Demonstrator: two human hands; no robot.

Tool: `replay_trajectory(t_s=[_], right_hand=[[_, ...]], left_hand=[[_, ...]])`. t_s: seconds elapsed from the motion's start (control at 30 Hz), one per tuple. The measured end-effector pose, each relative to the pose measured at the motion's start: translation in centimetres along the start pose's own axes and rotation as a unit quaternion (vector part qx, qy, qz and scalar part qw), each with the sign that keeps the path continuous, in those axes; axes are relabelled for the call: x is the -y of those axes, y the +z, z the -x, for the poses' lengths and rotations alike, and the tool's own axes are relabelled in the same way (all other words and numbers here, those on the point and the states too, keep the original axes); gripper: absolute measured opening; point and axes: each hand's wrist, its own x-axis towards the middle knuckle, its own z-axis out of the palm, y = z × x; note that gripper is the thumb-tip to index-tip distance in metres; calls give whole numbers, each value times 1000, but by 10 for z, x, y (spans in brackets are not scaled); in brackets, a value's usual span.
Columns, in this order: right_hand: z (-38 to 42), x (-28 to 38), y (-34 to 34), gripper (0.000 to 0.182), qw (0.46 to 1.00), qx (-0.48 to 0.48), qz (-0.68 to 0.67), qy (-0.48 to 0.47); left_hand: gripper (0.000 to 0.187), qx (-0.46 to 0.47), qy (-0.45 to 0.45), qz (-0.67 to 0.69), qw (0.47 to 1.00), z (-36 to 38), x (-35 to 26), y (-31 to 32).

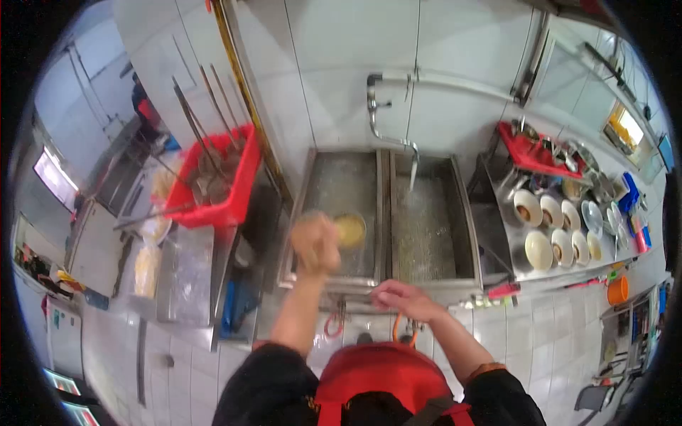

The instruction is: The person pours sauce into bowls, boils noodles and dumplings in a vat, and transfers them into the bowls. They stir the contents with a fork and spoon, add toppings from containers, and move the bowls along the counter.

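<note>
My left hand is over the left sink basin, blurred by motion, its fingers hard to make out. Just right of it, a round yellowish item lies in that basin; what it is I cannot tell. My right hand is at the front rim of the sink near the divider, fingers curled, and whatever they may hold is too small to make out. Water runs from the tap into the right basin.
On the left stands a red crate with long-handled tools, beside a metal tray. Rows of bowls and a red tray of utensils occupy the right counter. An orange bucket is farther right.
</note>
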Motion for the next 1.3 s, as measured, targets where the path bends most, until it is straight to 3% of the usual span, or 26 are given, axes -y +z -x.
replay_trajectory(t_s=[0.03, 0.07, 0.13, 0.2, 0.27, 0.37, 0.4, 0.47, 0.53, 0.63, 0.67, 0.73, 0.77, 0.8, 0.83, 0.87, 0.9, 0.93, 1.03, 1.1, 1.17, 1.3], right_hand=[[-21, 17, 12, 39, 999, -11, -34, 8], [-35, 31, 22, 39, 997, -22, -74, 25], [-66, 25, 34, 39, 961, -6, -275, 42], [-105, 58, 32, 37, 926, -1, -377, 13], [-101, 71, 56, 33, 896, -35, -442, 2], [-105, 58, 53, 36, 889, 42, -449, 76], [-106, 60, 60, 27, 880, 20, -474, 38], [-112, 43, 55, 20, 819, 215, -531, -22], [-121, 20, 43, 12, 792, 129, -590, 84], [-114, 17, 32, 11, 869, 113, -468, 115], [-114, 12, 36, 11, 897, 39, -428, 101], [-92, 42, 43, 12, 936, -19, -343, 79], [-81, 55, 49, 13, 950, -50, -301, 70], [-89, 29, 37, 18, 955, -5, -288, 77], [-88, 26, 41, 19, 955, -8, -286, 78], [-87, 26, 46, 20, 956, -10, -283, 78], [-87, 27, 51, 20, 957, -11, -279, 80], [-84, 31, 56, 21, 965, -13, -252, 68], [-73, 52, 54, 19, 961, -33, -260, 84], [-65, 68, 24, 18, 976, -43, -134, 164], [-78, 63, -28, 16, 974, -105, 89, 181], [-86, 106, -53, 16, 971, -119, 169, 123]], left_hand=[[34, -34, -41, 260, 964, -4, -19, -3], [36, -23, -33, 159, 986, -12, -21, -6], [36, 147, -24, 56, 987, 10, -23, -14], [36, 139, -32, 77, 987, -2, -10, -4], [36, 7, -113, 243, 963, 11, -28, 2], [36, -25, -39, 248, 968, 12, -50, -13], [34, 22, -63, 277, 959, 29, -33, -10], [29, 121, -44, 250, 960, 57, -27, -18], [28, 147, -32, 275, 950, 57, -37, -17], [26, 229, -19, 263, 937, 39, -53, -29], [25, 262, -8, 237, 935, 30, -57, -43], [41, 316, -1, 173, 933, 5, -61, -77], [41, 302, -134, 209, 920, 25, -56, -76], [42, 257, -275, 258, 890, 45, -51, -75], [44, 186, -397, 302, 847, 65, -46, -74], [42, 150, -574, 370, 715, 77, -43, -65], [40, 104, -718, 419, 545, 89, -38, -54], [33, 118, -703, 485, 506, 105, -25, -41], [26, 172, -720, 442, 506, 80, -22, -23], [22, 126, -751, 415, 499, 76, -23, -24], [19, 131, -762, 376, 510, 79, -16, -35], [15, 249, -730, 311, 556, 48, 19, -60]])
